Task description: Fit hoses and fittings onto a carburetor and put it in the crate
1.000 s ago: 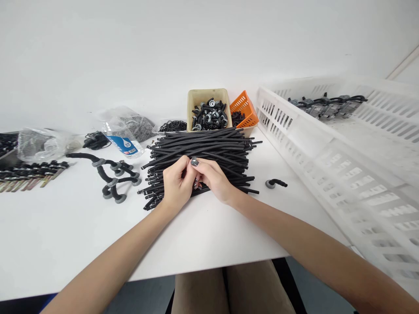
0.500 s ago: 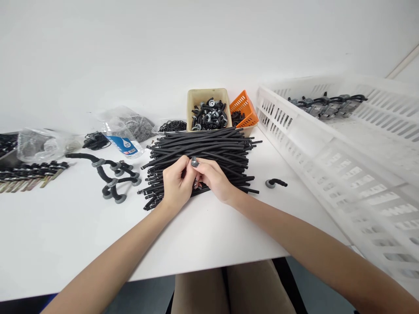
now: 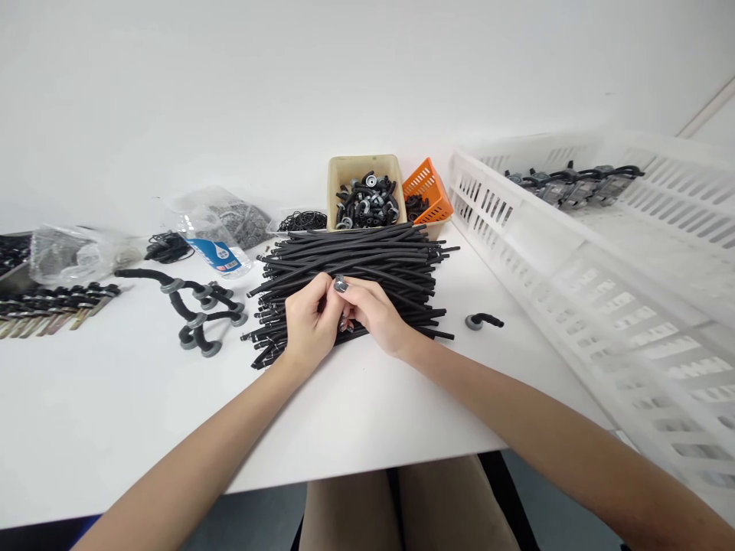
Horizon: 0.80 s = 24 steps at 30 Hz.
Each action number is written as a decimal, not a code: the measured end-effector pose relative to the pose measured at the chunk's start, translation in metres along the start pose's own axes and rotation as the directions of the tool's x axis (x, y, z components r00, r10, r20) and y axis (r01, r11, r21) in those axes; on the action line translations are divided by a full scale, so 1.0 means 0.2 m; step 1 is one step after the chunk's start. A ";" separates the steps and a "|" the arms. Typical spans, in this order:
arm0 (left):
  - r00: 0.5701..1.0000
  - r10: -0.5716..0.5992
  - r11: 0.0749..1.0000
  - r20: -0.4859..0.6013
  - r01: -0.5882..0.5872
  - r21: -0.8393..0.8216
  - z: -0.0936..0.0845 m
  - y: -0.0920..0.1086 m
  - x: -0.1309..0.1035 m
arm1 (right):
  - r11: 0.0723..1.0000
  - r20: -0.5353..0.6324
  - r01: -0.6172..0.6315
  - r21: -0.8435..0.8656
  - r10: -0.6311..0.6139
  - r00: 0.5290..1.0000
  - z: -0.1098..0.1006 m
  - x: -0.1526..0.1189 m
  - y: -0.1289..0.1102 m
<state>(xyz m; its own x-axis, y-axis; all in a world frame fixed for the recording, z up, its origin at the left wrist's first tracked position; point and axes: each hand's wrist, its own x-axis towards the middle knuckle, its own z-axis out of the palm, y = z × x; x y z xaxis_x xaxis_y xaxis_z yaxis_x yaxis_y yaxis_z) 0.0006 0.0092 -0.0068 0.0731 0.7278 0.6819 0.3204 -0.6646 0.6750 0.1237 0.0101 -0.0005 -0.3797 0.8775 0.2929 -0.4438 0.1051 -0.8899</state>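
Over the front of a pile of black rubber hoses (image 3: 350,256), my left hand (image 3: 313,317) and my right hand (image 3: 373,310) press together at the fingertips. Both are closed, and whatever lies between them is hidden by the fingers. Dark shiny nails show on the right hand. To the left lies a group of short black hoses with grey round caps (image 3: 195,314). A single short hose with a grey cap (image 3: 484,321) rests on the table right of the pile.
Behind the pile stand a beige bin (image 3: 334,191) of black and grey parts and an orange basket (image 3: 441,200). A large white crate (image 3: 517,222) borders the right side. A clear bottle (image 3: 221,252) leans at left, near metal-ended parts (image 3: 57,306) and plastic bags (image 3: 69,256).
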 end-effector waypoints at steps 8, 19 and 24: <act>1.000 -0.002 1.000 0.003 0.002 0.004 0.00 0.00 0.00 | 1.000 0.007 0.019 0.012 -0.019 1.000 0.00 0.00 0.00; 1.000 -0.005 1.000 0.008 0.006 -0.005 0.00 0.00 0.00 | 1.000 -0.001 0.003 0.009 -0.003 1.000 0.00 0.00 0.00; 1.000 -0.014 1.000 0.009 0.014 -0.010 0.00 0.00 0.00 | 1.000 0.004 -0.002 0.011 0.002 1.000 -0.01 0.00 0.00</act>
<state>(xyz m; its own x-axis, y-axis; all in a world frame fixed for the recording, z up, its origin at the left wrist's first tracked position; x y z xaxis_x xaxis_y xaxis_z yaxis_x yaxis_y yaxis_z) 0.0005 0.0090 -0.0074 0.0767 0.7385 0.6699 0.3122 -0.6559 0.6873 0.1245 0.0109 -0.0009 -0.3840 0.8756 0.2931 -0.4519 0.0986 -0.8866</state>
